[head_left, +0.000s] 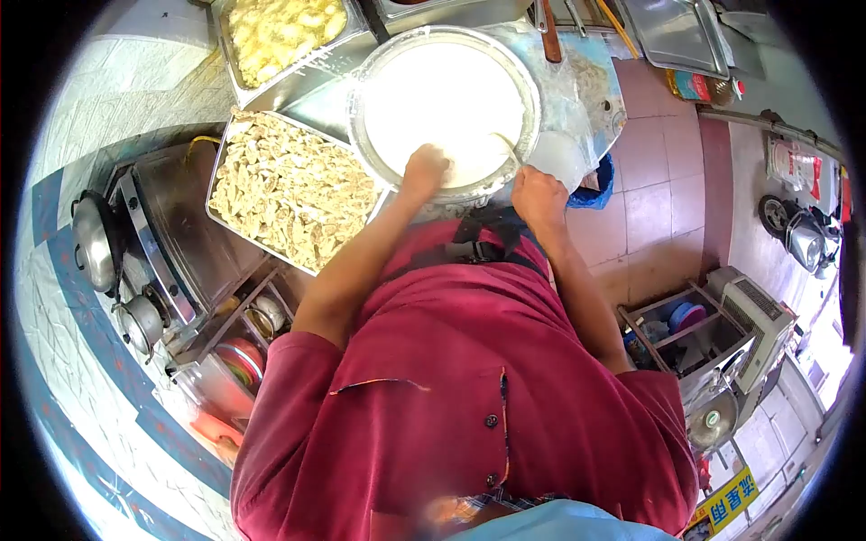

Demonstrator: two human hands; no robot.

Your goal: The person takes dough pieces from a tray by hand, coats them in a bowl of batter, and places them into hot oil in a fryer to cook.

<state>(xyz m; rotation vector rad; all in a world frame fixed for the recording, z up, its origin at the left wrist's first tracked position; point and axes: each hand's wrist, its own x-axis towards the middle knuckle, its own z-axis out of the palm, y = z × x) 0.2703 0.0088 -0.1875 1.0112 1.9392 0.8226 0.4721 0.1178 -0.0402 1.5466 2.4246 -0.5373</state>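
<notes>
A large round metal basin [534, 108] holds a white, creamy batter-like mixture [442, 90]. Over its near left part hovers my left hand [426, 173], smeared by motion, so its fingers cannot be made out. At the near right rim, my right hand [541, 194] is closed on a pale spoon-like utensil [507, 149] whose far end dips into the mixture. Left of the basin lies a rectangular metal tray [215, 194] heaped with pale, coated-looking strips of food [289, 185].
A metal pan of yellowish chunks in liquid [284, 36] stands at the upper left. Beyond the basin's right side are a brown-handled tool [550, 41] and a blue-lined bin [595, 185]. At left sit a lidded pot [95, 239] and a steel cooker [189, 225].
</notes>
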